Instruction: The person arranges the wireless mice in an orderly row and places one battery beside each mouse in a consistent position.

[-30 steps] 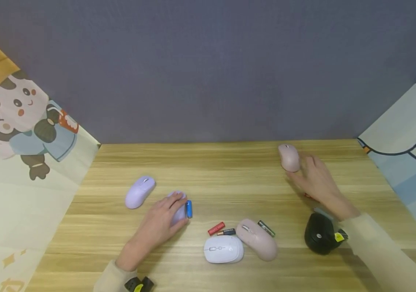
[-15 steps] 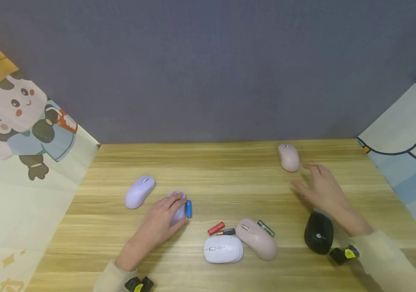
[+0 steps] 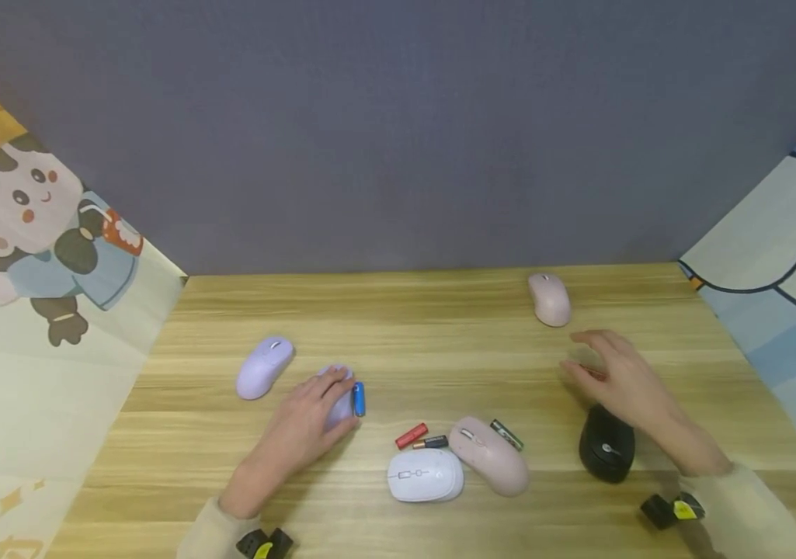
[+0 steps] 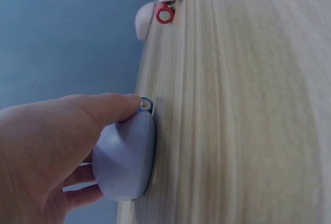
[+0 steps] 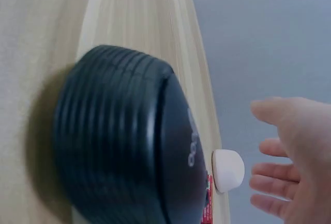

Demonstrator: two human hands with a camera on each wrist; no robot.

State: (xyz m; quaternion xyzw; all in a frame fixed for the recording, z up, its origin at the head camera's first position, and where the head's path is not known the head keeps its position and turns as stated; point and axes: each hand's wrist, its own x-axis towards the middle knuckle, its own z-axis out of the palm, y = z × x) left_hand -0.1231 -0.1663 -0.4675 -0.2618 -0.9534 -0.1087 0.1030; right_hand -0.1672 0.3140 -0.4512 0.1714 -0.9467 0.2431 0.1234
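Observation:
My left hand (image 3: 310, 423) grips a small purple mouse (image 4: 124, 157) lying on the table, thumb on one side and fingers on the other. A blue battery (image 3: 359, 399) lies along that mouse's right side, right at the thumb tip. Over the right part of the table, my right hand (image 3: 624, 380) has its fingers spread and holds nothing. A red battery (image 3: 593, 373) shows between its thumb and index finger. Beneath the right wrist sits a black mouse (image 3: 607, 446), large in the right wrist view. Farther back stands a small pink mouse (image 3: 550, 300), apart from the fingers.
Another purple mouse (image 3: 265, 367) lies left of my left hand. At centre front are a white mouse (image 3: 425, 475) and a larger pink mouse (image 3: 490, 458), with a red battery (image 3: 411, 436), a black battery (image 3: 430, 442) and a green battery (image 3: 506, 435) beside them. A grey panel (image 3: 398, 140) closes the back.
My right hand has drawn back from the small pink mouse, toward me and slightly right, fingers opening. The left hand keeps its place on the purple mouse.

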